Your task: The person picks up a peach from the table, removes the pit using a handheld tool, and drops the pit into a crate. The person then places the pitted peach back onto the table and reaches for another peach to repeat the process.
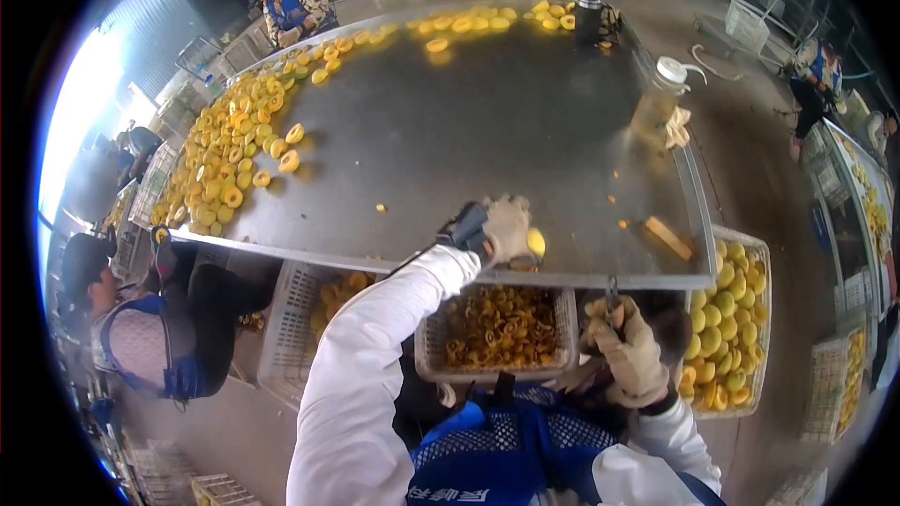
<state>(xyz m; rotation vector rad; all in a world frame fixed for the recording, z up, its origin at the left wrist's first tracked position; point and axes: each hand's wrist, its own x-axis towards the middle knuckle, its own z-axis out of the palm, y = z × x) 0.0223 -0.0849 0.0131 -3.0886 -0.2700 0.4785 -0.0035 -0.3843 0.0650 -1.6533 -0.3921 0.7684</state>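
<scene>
My left hand [507, 228], in a pale work glove with a dark device strapped at the wrist, is over the near edge of the metal table [450, 131]. Its fingers are closed around a yellow peach [535, 244], partly hidden by the glove. Just below the table edge, my right hand [630, 349], also gloved, grips a small tool with a thin metal shaft [613, 292]. The tool points up toward the table; its handle is mostly covered. Between my arms, under the edge, stands a white crate [495, 376] of cut orange-yellow peach scraps.
Peach halves [225, 150] are heaped along the table's left and far sides. A plastic jug [659, 98], a dark flask [588, 19] and a wooden block [668, 238] stand or lie rightward. A crate [761, 319] of peaches is at right. Other people [291, 9] work nearby.
</scene>
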